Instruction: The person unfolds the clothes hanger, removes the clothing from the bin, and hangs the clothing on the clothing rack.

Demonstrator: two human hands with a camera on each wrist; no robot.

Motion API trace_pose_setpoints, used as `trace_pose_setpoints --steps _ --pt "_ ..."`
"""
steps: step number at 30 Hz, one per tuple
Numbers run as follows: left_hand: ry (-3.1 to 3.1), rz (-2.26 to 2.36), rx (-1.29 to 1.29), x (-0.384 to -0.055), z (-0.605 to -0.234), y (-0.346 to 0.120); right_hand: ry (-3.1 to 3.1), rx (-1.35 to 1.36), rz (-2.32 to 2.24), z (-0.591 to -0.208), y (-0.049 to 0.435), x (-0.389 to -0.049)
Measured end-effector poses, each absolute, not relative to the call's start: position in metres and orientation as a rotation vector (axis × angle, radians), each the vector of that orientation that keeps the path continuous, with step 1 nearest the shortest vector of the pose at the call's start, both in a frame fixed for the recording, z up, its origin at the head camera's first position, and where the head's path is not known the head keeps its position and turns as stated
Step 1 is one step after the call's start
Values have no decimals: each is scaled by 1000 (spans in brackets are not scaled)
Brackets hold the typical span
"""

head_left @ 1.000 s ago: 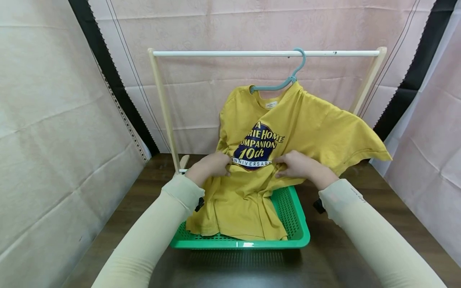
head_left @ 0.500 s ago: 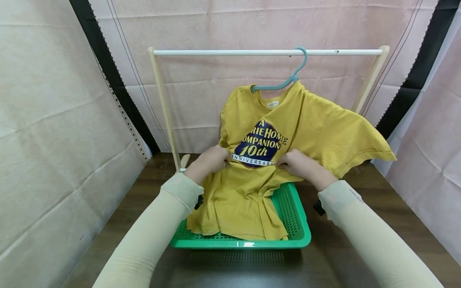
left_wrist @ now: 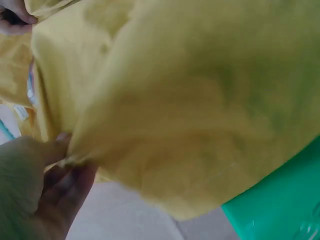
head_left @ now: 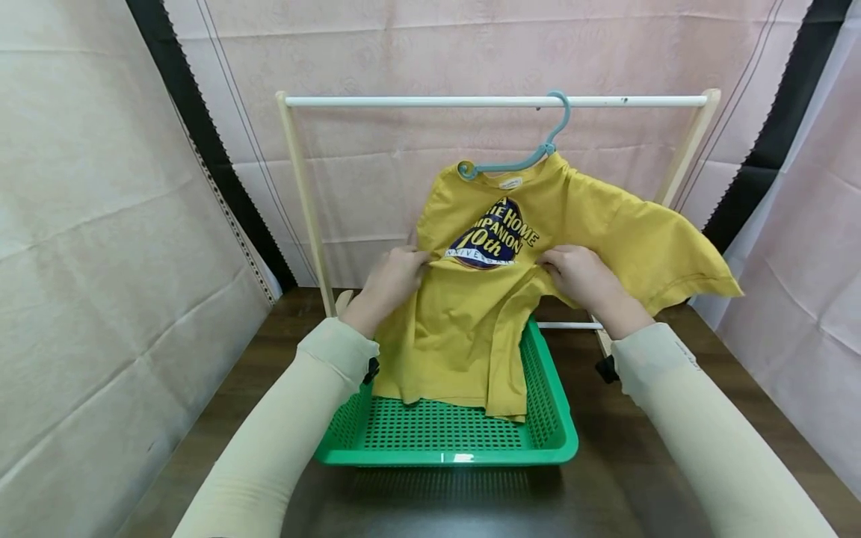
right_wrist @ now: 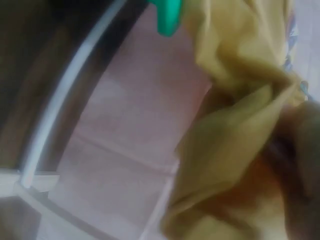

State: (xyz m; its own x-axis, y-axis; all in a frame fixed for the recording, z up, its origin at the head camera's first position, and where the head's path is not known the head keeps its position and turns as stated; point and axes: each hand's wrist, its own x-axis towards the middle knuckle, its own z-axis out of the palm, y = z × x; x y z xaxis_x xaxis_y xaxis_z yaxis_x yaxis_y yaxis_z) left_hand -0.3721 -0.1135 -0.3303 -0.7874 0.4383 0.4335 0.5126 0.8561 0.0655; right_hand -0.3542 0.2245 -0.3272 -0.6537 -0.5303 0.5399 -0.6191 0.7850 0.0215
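A yellow T-shirt [head_left: 464, 321] with a dark blue printed emblem hangs on a light blue hanger [head_left: 518, 163], whose hook is over the rack's top bar. The hanger's left end shows at the neckline; its right arm is hidden in the shirt. My left hand [head_left: 397, 276] pinches the shirt's left side between thumb and fingers, as the left wrist view shows. My right hand [head_left: 581, 276] grips the shirt on the right of the emblem, below the spread sleeve. The shirt's hem hangs over a green basket [head_left: 551, 448].
The white rack [head_left: 403, 101] stands behind the basket, with a thin lower bar [head_left: 568, 326] near the wooden table [head_left: 605, 463]. Pale cloth walls [head_left: 134, 224] with black strips enclose the back and both sides.
Both hands have risen, pulling the shirt up. The hem has lifted from the basket's front, the emblem is folded and higher, and the hanger's left end has come out at the neck.
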Motion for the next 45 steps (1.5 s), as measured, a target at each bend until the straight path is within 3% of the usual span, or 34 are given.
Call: trace_pose_setpoints --steps 7,18,45 --pt "-2889 -430 -979 -372 -338 -113 -2708 776 154 -333 223 -351" --pt "-3042 -399 -1010 -370 -342 -132 -2636 1150 303 -353 197 -343" --pt "-3073 -91 -909 -367 -354 -122 -2710 1233 362 -375 201 -357"
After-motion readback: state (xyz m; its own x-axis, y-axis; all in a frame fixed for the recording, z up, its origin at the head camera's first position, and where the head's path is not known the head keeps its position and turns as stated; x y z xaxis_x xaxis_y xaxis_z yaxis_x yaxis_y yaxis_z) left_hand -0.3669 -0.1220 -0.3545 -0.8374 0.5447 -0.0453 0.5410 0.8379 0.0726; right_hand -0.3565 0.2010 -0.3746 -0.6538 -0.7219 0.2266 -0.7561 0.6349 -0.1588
